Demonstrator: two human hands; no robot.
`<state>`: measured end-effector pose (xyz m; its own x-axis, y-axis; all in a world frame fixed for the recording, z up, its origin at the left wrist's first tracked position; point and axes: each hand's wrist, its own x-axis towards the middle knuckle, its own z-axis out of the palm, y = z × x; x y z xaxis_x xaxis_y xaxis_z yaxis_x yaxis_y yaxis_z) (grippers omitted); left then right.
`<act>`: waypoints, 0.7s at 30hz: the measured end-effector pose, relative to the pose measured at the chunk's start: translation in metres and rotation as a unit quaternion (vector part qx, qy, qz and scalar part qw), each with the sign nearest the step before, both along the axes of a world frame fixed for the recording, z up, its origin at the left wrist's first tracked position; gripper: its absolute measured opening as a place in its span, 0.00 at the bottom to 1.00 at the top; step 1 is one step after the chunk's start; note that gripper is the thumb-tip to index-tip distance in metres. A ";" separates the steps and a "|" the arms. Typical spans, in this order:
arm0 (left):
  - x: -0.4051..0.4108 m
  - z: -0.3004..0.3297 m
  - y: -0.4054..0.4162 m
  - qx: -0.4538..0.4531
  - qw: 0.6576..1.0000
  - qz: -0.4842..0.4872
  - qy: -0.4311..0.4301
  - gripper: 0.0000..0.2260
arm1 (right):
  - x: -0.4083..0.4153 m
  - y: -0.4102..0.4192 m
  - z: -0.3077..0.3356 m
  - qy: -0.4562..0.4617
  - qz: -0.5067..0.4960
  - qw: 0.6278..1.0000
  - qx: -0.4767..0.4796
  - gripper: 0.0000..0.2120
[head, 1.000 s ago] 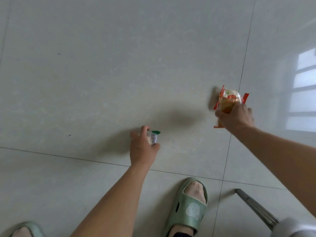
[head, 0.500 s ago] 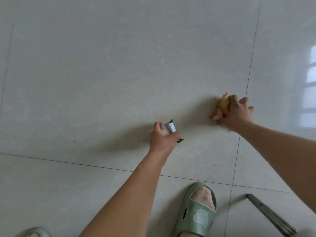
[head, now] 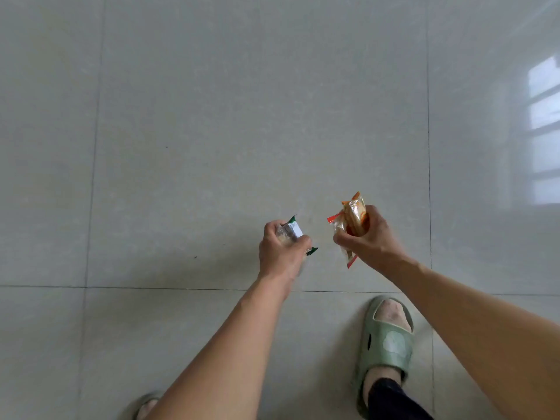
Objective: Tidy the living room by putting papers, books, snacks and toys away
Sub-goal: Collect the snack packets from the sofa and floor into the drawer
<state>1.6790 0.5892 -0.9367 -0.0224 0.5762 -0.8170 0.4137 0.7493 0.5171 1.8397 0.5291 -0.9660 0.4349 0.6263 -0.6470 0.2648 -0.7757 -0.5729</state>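
Two snack packets are in view, one per hand. Two hands are present, both held above the floor (head: 212,131), a surface of large pale grey tiles with thin dark grout lines. The left hand (head: 281,253) grips the green-and-white snack packet (head: 291,231): fingers and thumb are curled round its clear wrapper, one green crimped end projects above the knuckles and a second green tip shows below the thumb. The right hand (head: 368,241) grips the orange snack packet (head: 353,221), fingers wrapped round its middle; the orange-and-red crimped top stands above the fingers, a red corner juts toward the left hand, and the lower sealed end hangs beneath the palm. Neither packet touches the floor; both are carried in the air over the same tile, just beyond the grout line that crosses ahead of the feet. The two hands sit near each other but apart, with a gap of bare floor visible between the packets. Both forearms are bare and extend forward from the lower edge of the view, the left rising from bottom centre, the right from the bottom right corner, backs of the hands facing the camera. Two feet are seen: a green slipper (head: 388,344) on the right foot is fully visible below the right hand, and a second slipper (head: 142,404) shows only partly at the bottom edge. One window reflection (head: 542,128) lies on the tiles at the right edge.
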 end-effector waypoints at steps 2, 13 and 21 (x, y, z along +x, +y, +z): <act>-0.021 0.019 0.011 0.017 1.000 -0.008 -0.001 0.16 | -0.027 0.005 0.023 0.012 -0.038 0.999 0.033 0.17; -0.133 0.133 0.029 0.090 0.985 -0.138 -0.046 0.17 | -0.163 -0.023 0.148 0.070 -0.194 0.972 0.112 0.14; -0.173 0.191 -0.043 0.079 0.977 -0.191 -0.052 0.18 | -0.232 -0.106 0.206 0.115 -0.289 0.939 0.147 0.10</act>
<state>1.5061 0.5458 -0.7457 0.2963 0.6458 -0.7036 0.5868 0.4582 0.6676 1.6077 0.4233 -0.7601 0.6279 0.4944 -0.6011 -0.3086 -0.5508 -0.7754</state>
